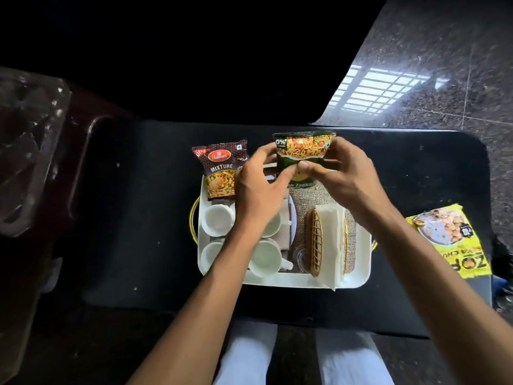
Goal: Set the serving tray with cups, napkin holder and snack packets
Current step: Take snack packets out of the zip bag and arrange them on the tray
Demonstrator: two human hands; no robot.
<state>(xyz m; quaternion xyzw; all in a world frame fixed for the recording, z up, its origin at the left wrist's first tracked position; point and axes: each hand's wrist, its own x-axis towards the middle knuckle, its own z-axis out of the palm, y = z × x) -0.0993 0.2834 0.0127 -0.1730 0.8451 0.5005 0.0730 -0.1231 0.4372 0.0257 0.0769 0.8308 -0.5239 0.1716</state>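
Observation:
A white serving tray (358,276) with gold handles sits on a black table. On it stand several white cups (219,220) at the left and a wooden napkin holder (316,240) with white napkins on a burlap mat. A brown mixture packet (220,168) leans at the tray's far left corner. Both hands hold a green snack packet (304,150) above the tray's far edge: my left hand (259,187) grips its left side, my right hand (341,173) its right side.
A yellow snack packet (447,237) lies on the black table (138,218) to the right of the tray. A dark red chair (83,168) with plastic wrap stands at the left. Speckled stone floor shows at the upper right. My legs are below the table's near edge.

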